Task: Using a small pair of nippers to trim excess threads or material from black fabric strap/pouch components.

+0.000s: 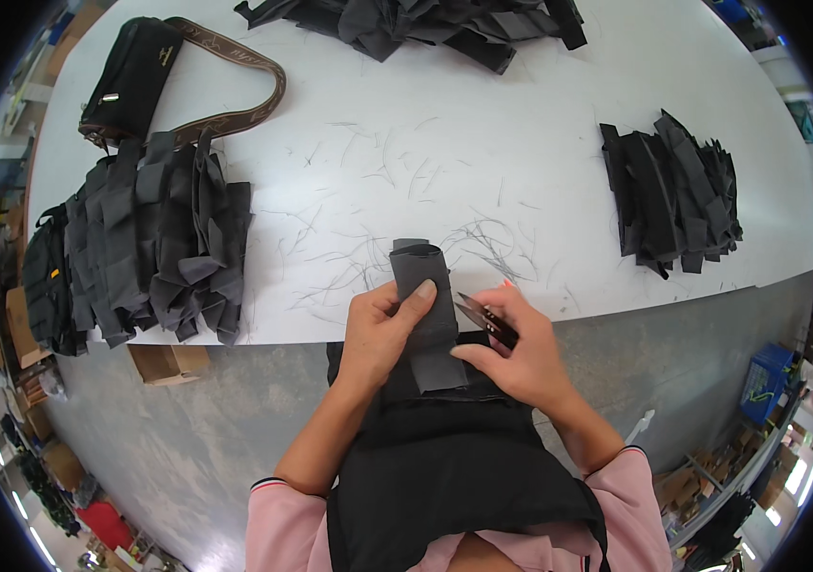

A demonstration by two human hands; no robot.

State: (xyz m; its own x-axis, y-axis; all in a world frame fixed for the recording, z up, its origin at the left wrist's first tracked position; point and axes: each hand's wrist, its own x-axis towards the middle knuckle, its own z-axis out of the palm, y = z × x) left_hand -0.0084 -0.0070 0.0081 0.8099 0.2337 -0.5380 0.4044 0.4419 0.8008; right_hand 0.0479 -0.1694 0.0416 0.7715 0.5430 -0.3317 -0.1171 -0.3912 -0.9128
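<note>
Folded dark strip (431, 329) held over the near edge of the worktop (540, 105) — I see the left hand (378, 329) clasping it in its fingers. Right hand (525, 357) grips snips (490, 322) just beside. Loose threads (492, 253) beyond.

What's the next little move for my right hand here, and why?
Probably ease the dark snips in your right hand to the dark fabric piece's edge: your left hand grips it, the blades point toward it, and loose threads litter the table.

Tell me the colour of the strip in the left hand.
Dark grey strip, best seen in the head view.
</note>
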